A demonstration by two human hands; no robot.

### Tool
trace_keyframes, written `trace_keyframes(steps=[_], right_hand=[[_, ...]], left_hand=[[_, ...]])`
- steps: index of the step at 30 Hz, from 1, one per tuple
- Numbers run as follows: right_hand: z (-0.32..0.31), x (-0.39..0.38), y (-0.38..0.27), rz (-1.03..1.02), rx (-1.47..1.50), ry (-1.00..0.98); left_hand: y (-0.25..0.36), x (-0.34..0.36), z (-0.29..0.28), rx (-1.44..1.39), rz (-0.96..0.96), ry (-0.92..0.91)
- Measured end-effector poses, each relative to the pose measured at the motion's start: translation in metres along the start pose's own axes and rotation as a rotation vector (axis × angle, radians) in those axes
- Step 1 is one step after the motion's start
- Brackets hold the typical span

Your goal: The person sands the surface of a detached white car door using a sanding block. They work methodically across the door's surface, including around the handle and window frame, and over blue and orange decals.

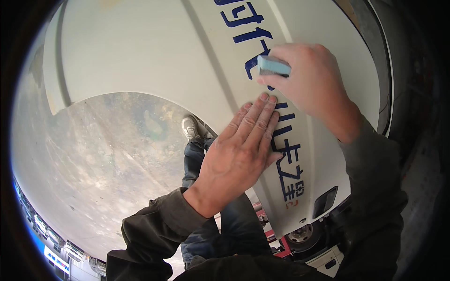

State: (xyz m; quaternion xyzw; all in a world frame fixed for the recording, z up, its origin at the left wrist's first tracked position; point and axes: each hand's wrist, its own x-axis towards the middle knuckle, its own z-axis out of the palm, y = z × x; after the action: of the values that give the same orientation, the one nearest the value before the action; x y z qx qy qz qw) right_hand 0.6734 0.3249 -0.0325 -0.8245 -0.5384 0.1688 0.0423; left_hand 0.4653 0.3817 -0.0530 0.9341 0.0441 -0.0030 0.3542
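Right hand (311, 75) grips blue block (273, 66), left hand (239, 150) lies flat. Lettering (285, 116) remains toward panel's (140, 51) right edge — finished extent unclear.

Left hand (240, 149) flat, right hand (315, 77) curled

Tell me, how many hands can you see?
2. The left hand lies on the white panel, near the middle of the picture. The right hand is higher and farther right, gripping a light-blue block. No others show.
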Motion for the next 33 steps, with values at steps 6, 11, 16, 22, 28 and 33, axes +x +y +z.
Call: trace_keyframes(steps=[6,11,16,22,28,33], right_hand=[[-0.028,0.005,0.035,0.238,0.207,0.095],[-0.012,0.014,0.040,0.220,0.065,0.080],[-0.013,0.017,0.039,0.200,0.069,0.037],[-0.009,0.041,0.037,0.154,0.093,0.069],[-0.016,0.052,0.010,0.121,0.185,0.007],[-0.004,0.059,-0.008,-0.042,0.052,-0.003]], left_hand=[[0.000,-0.001,-0.002,0.009,-0.009,-0.021],[0.000,0.001,-0.002,-0.007,-0.010,-0.020],[0.001,0.001,-0.003,-0.014,-0.023,-0.028],[-0.001,0.001,-0.001,-0.048,-0.010,0.010],[-0.001,0.000,0.000,-0.042,0.002,0.030],[-0.003,-0.001,-0.001,-0.034,0.022,0.040]])
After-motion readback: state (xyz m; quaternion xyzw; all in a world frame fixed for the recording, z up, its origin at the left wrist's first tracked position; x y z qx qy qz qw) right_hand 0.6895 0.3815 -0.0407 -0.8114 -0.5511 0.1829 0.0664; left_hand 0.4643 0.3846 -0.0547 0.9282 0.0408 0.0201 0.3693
